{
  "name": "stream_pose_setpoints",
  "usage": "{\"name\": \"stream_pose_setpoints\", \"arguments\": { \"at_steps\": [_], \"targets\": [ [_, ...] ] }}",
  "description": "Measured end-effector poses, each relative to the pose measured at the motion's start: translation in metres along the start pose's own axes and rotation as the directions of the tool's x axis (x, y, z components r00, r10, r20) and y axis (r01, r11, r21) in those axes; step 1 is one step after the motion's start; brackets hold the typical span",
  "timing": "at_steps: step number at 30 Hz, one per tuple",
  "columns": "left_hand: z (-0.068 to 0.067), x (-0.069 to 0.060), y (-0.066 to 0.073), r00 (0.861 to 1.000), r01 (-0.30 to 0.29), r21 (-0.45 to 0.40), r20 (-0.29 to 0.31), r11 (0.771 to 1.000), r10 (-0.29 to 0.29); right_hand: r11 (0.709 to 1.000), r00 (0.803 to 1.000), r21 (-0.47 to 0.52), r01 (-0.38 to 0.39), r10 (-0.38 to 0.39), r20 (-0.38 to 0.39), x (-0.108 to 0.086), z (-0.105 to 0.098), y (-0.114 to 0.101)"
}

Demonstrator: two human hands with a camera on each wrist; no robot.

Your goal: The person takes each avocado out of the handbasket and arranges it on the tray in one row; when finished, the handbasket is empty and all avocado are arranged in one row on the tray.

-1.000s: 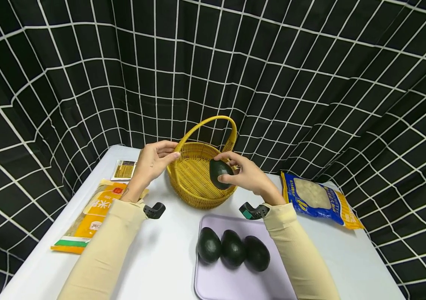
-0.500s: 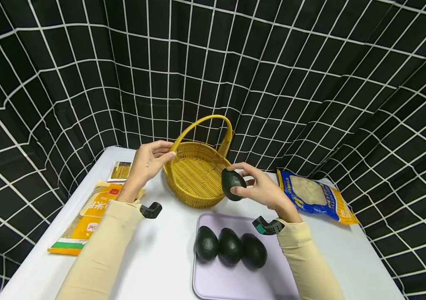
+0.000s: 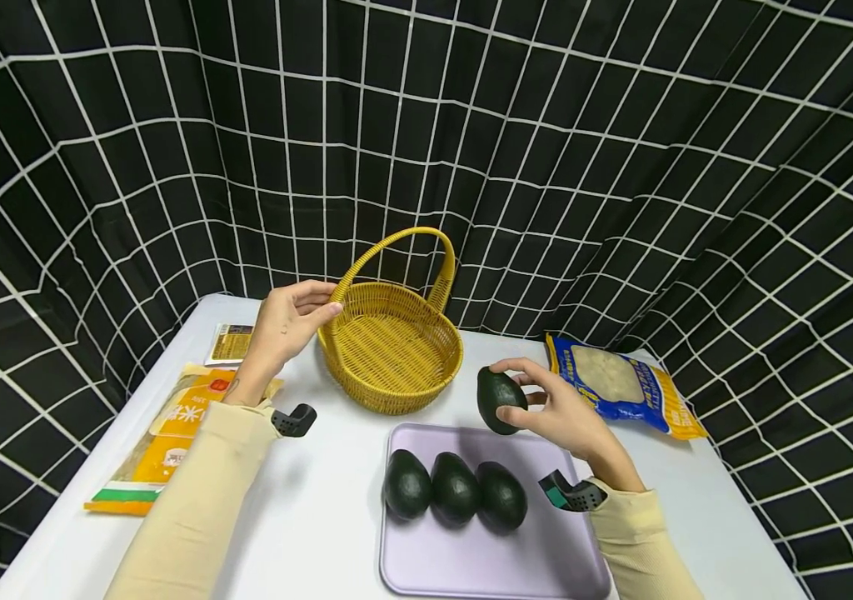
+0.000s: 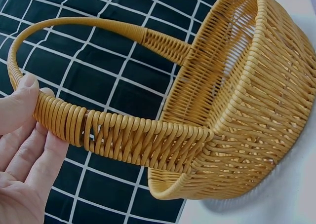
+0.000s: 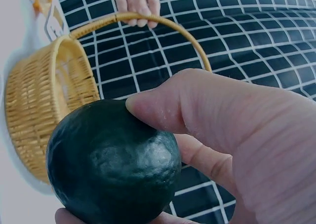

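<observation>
My left hand [image 3: 281,327] pinches the handle of a yellow woven basket [image 3: 389,387] near its left side; in the left wrist view, thumb and fingers sit on either side of the wrapped handle [image 4: 123,135]. The basket's inside shows bare weave. My right hand [image 3: 561,412] grips a dark green avocado [image 3: 500,402] between thumb and fingers, to the right of the basket and above the far edge of a lilac tray [image 3: 441,562]. Close up in the right wrist view, the avocado [image 5: 113,160] covers part of the basket. Three more avocados [image 3: 454,490] lie in a row on the tray.
A blue and yellow bag [image 3: 614,379] lies at the right. Along the left side are an orange bag [image 3: 172,433] and a small packet [image 3: 231,343]. A black gridded cloth [image 3: 396,125] rises behind the white table [image 3: 299,533].
My right hand has carried the avocado from over the basket out to the right and nearer me, over the tray's far edge. The left hand stays on the handle.
</observation>
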State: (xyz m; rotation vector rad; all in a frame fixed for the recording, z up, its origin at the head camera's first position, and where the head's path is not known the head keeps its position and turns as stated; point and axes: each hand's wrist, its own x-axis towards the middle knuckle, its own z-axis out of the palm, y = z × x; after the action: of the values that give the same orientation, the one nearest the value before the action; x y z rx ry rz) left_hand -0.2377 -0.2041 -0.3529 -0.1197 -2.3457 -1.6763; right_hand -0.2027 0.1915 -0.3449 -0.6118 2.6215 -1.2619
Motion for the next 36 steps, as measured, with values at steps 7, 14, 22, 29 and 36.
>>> {"name": "stream_pose_setpoints", "arguments": {
  "at_steps": [7, 14, 22, 29, 36],
  "targets": [
    [0.0, 0.0, 0.0, 1.0, -0.008, -0.001, 0.004, 1.0, 0.008, 1.0, 0.999, -0.012, -0.023, 0.022, -0.038, -0.02, -0.002, 0.01],
    [0.001, -0.001, 0.001, 1.0, -0.011, -0.001, 0.003, 1.0, 0.011, 0.998, 0.995, -0.002, -0.063, 0.063, -0.078, -0.04, -0.003, 0.026],
    [0.001, -0.001, 0.0, 1.0, -0.005, 0.014, -0.01, 1.0, 0.005, 0.991, 0.987, 0.035, -0.128, 0.131, -0.093, -0.061, -0.001, 0.044],
    [0.001, -0.001, 0.001, 1.0, 0.0, 0.012, -0.004, 1.0, 0.0, 0.97, 0.972, 0.107, -0.219, 0.226, -0.067, -0.079, 0.004, 0.059],
    [0.001, 0.0, 0.001, 1.0, 0.001, 0.013, -0.004, 1.0, 0.0, 0.94, 0.95, 0.168, -0.295, 0.308, -0.053, -0.092, 0.01, 0.071]
  ]
}}
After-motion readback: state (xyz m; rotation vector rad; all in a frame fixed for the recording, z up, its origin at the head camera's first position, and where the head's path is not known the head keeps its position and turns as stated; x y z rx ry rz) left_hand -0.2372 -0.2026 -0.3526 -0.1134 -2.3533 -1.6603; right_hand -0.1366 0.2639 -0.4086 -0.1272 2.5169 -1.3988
